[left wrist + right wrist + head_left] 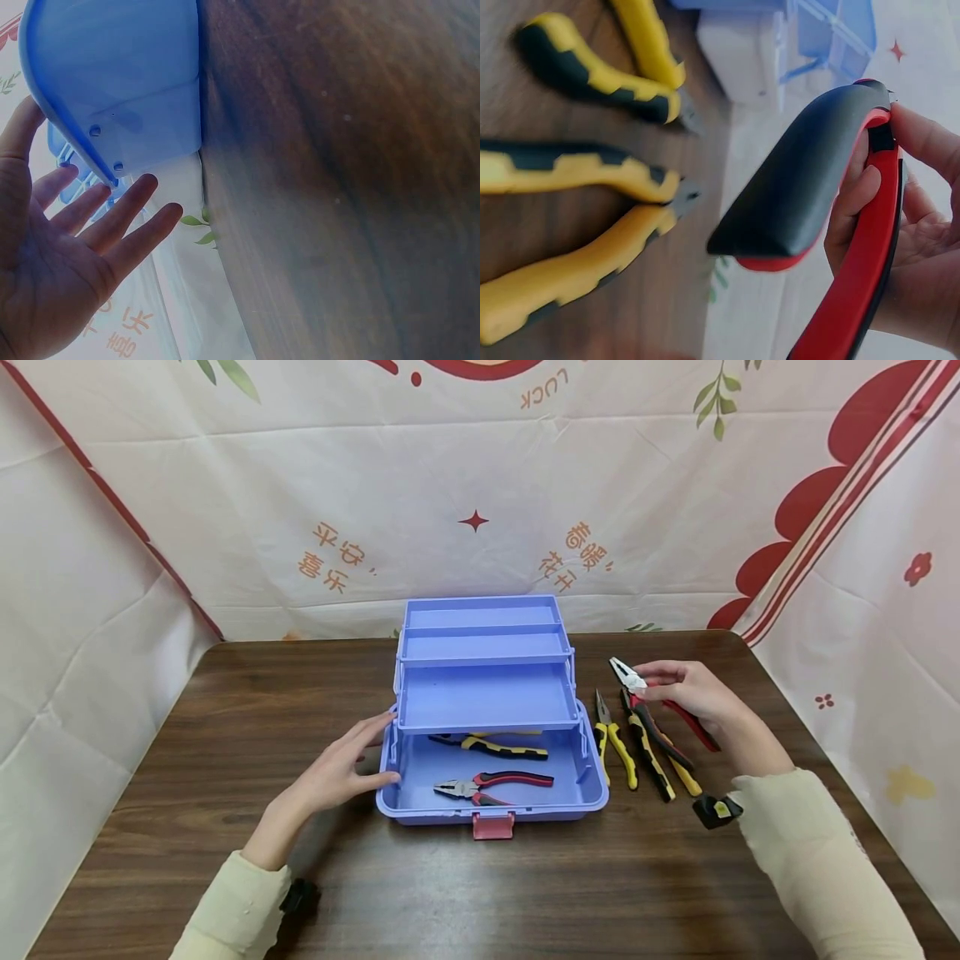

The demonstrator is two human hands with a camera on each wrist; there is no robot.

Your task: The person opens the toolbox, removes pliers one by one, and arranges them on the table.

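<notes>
Cream sleeves lie nearest us, the left sleeve [232,906] at eight o'clock and the right sleeve [821,877] near four, with the toolbox as our dial's centre. Our left hand [347,768] is unclenched at nine o'clock, fingers spread, its thumb touching the rim of the blue toolbox [435,817]. At two o'clock our right hand [696,695] pinches the red-and-black pliers [693,724] near the pivot, their nose towards eleven and their handles spread.

Just below, we see yellow-and-black pliers [651,764] on the table [450,893], partly hidden by the held pair. Between these and the toolbox, long-nose pliers [622,756] lie at three o'clock, close to its wall.

Inside the toolbox, a second red-handled pair [517,778] lies at the front, nose towards nine. Behind it, black-and-yellow pliers [510,750] sit partly beneath the lower tray [487,693], which overhangs the rear and blocks our view. At six o'clock a red latch [493,827] hangs down; at twelve, beyond the table, rises a printed cloth [420,510].
</notes>
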